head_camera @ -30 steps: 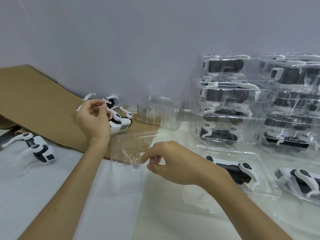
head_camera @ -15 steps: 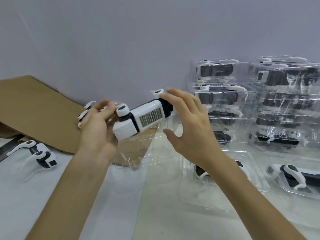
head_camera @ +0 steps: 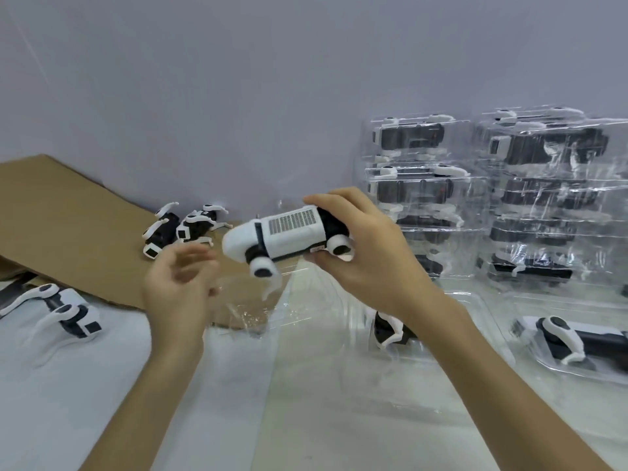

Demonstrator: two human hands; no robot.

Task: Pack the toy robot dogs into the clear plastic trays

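My right hand (head_camera: 367, 253) grips a white and black toy robot dog (head_camera: 282, 236) by its rear end, belly grille up, in the air above an empty clear plastic tray (head_camera: 258, 311). My left hand (head_camera: 176, 283) hovers just left of the dog, blurred, fingers loose, holding nothing. Two loose dogs (head_camera: 183, 226) lie on the cardboard behind it. Another loose dog (head_camera: 64, 307) lies on the white table at the left.
Stacks of packed clear trays (head_camera: 482, 198) stand at the right against the wall. Two open trays with dogs in them (head_camera: 577, 338) lie in front of the stacks. A brown cardboard sheet (head_camera: 61, 212) slopes at the left.
The dog has passed from my left hand to my right hand and turned belly grille up. My left hand has let go and dropped lower left.
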